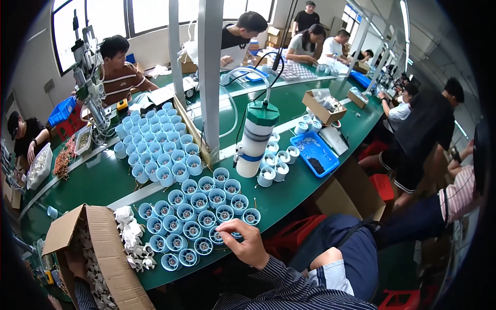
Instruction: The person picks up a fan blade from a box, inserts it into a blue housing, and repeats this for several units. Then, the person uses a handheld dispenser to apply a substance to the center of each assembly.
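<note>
My right hand (245, 242) is over the near edge of a group of light-blue round cups (192, 230), each with a spoked ring inside. Its thumb and forefinger come together at the rim of one cup; whatever they may pinch is too small to make out. My left hand (77, 264) reaches down into an open cardboard box (114, 258) at the lower left, its fingers hidden among small white plastic parts (95, 268). More of these white parts (129, 232) lie in a pile between the box and the cups.
A larger block of blue cups (155, 144) stands farther back beside a metal post (211, 77). A hanging white cylinder with a green top (257, 139) is ahead of me. Right of it are filled cups (274, 165) and a blue tray (315, 152). Several people work around the green table.
</note>
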Available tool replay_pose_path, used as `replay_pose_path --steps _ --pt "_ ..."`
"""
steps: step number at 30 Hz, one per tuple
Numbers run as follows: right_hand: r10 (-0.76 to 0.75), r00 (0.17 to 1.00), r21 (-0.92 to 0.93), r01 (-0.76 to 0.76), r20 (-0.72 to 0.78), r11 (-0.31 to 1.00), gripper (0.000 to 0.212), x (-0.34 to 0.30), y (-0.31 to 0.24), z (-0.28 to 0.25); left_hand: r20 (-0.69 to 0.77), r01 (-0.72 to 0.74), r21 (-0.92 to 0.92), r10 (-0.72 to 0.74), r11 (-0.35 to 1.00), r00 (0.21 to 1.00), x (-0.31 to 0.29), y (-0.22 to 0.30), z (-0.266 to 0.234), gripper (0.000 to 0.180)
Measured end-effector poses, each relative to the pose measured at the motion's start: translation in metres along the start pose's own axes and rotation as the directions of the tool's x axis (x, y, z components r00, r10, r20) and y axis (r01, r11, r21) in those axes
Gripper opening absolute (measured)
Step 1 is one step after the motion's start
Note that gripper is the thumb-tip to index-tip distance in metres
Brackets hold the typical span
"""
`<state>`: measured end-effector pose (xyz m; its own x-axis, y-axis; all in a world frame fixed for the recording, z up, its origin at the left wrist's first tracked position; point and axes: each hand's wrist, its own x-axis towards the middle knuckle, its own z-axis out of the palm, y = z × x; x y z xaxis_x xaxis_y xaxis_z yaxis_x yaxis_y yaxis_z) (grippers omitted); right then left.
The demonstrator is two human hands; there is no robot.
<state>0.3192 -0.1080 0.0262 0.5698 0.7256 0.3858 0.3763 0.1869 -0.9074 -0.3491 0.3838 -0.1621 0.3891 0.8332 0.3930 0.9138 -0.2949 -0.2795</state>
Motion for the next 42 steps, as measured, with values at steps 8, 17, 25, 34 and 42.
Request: replay_pose_path --steps 8,17,25,34,42 --pt "0.025 0.999 0.029 -0.024 -0.034 0.999 0.011 -0.015 -0.008 -0.012 -0.152 -0.157 -0.031 0.151 0.987 0.977 0.008 -0.009 0.0 0.047" --pt "0.032 0.998 0.034 -0.03 -0.046 0.999 0.011 -0.02 -0.006 -0.013 -0.18 -0.022 -0.516 -0.083 0.856 0.98 0.014 0.054 -0.095 0.043" --pt "0.025 1.0 0.073 -0.025 0.007 0.997 0.013 -0.022 -0.007 -0.008 0.317 0.383 -0.914 -0.354 0.135 0.88 0.015 0.044 -0.165 0.043" --pt "0.001 0.988 0.113 -0.019 0.155 0.993 0.012 -0.025 -0.015 0.028 0.563 0.24 -0.734 -0.372 -0.635 0.738 -0.053 0.107 -0.329 0.02" --pt "0.069 0.977 0.248 -0.119 0.201 0.961 0.01 -0.026 -0.026 0.035 0.583 0.263 -0.564 -0.152 -0.783 0.798 -0.05 0.168 -0.4 0.033"
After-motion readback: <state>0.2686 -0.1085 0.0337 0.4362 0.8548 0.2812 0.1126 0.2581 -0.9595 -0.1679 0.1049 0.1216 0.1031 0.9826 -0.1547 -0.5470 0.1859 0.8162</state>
